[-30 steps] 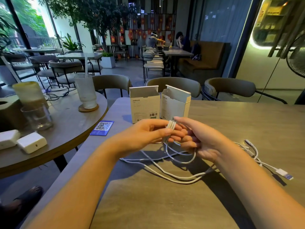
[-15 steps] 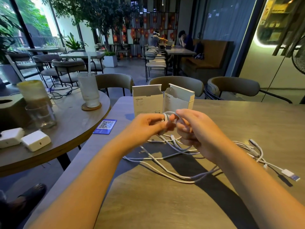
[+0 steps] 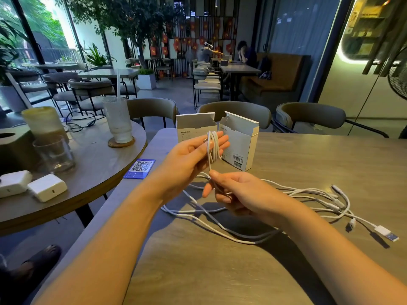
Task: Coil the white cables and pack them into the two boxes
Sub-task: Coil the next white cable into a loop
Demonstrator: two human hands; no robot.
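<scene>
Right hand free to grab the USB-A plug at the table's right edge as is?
Probably not yet: the right hand is pinching the cable feeding the coil on the left hand. The path to the USB-A plug looks unobstructed.

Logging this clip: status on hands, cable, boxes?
Left hand wrapped in white cable loops. Right hand pinching the feed. Two boxes open, upright, unfilled. Second cable loose on table.

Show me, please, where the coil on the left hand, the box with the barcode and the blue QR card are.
coil [image 3: 213, 148]: head view, on the white loops wound across the fingers.
box with the barcode [image 3: 241, 143]: head view, on its front face.
blue QR card [image 3: 140, 168]: head view, on the printed code.
</scene>
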